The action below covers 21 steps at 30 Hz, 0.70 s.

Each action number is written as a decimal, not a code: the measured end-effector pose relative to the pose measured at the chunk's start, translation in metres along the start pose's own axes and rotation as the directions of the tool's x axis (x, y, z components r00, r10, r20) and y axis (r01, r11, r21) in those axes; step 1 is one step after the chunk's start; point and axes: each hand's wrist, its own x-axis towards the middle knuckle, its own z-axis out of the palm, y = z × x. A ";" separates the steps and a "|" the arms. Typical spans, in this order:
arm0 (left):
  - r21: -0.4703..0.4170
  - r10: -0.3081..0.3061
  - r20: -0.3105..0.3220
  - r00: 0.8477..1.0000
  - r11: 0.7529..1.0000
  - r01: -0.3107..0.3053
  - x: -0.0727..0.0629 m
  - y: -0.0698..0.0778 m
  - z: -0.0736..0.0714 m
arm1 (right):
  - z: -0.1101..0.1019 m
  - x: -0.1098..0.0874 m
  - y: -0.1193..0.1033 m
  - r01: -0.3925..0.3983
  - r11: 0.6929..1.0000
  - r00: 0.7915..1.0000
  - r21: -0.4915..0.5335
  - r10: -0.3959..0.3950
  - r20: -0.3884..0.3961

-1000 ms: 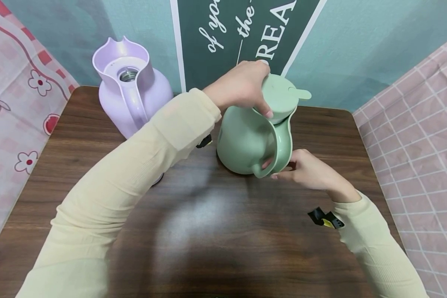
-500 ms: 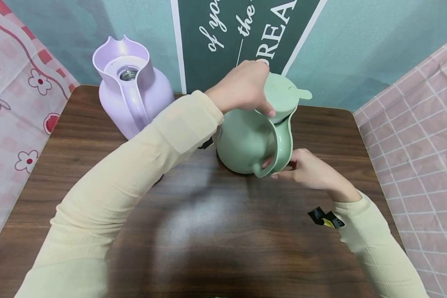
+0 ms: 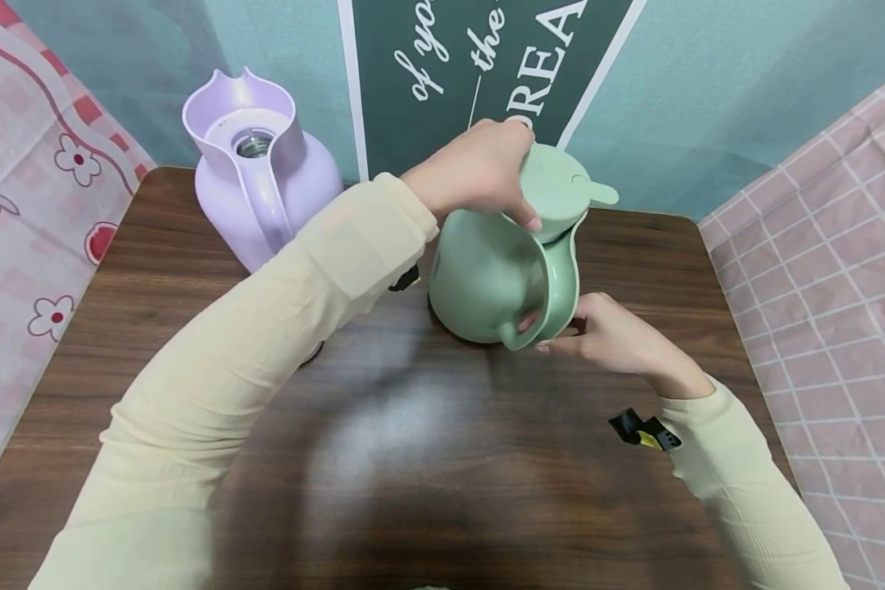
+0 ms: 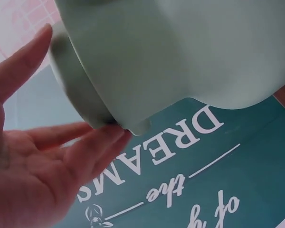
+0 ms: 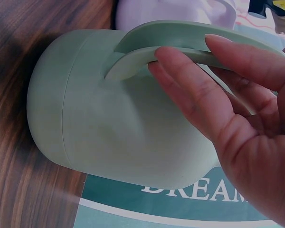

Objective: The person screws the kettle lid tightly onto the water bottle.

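A pale green thermos jug (image 3: 472, 274) stands on the wooden table near the back wall, its spout side hidden in the head view. My left hand (image 3: 483, 168) grips the side of its round green lid (image 3: 556, 188), thumb in front and the other fingers behind. In the left wrist view, the fingertips of the left hand (image 4: 42, 161) meet the rim of the lid (image 4: 76, 80). Low on the jug's right side, my right hand (image 3: 608, 336) holds the handle (image 3: 556, 287). The right wrist view has the fingers of the right hand (image 5: 242, 118) curled about the handle (image 5: 128, 66).
A lilac jug (image 3: 306, 176) without a lid stands at the back left, behind my left sleeve (image 3: 265, 328), its metallic mouth showing. Behind the green jug rises a blue-green wall with a dark lettered panel (image 3: 450, 74). Pink tile-patterned covering (image 3: 841, 287) borders the table (image 3: 428, 475) on the right.
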 end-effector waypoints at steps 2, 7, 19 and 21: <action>-0.010 -0.031 -0.012 0.999 0.999 0.031 -0.001 0.002 0.001 | 0.000 0.000 0.000 -0.004 1.000 1.000 -0.008 0.004 -0.001; -0.004 -0.080 -0.047 0.996 0.997 0.080 -0.001 0.006 0.003 | 0.000 0.000 0.001 0.004 1.000 1.000 0.003 -0.004 -0.008; -0.020 -0.052 -0.030 0.998 0.999 0.051 -0.002 0.004 0.000 | 0.000 0.000 0.001 0.009 1.000 1.000 0.000 -0.009 -0.005; -0.017 -0.034 -0.011 0.999 0.999 0.034 -0.002 0.002 -0.001 | 0.000 0.000 0.001 0.005 1.000 1.000 0.001 -0.005 -0.005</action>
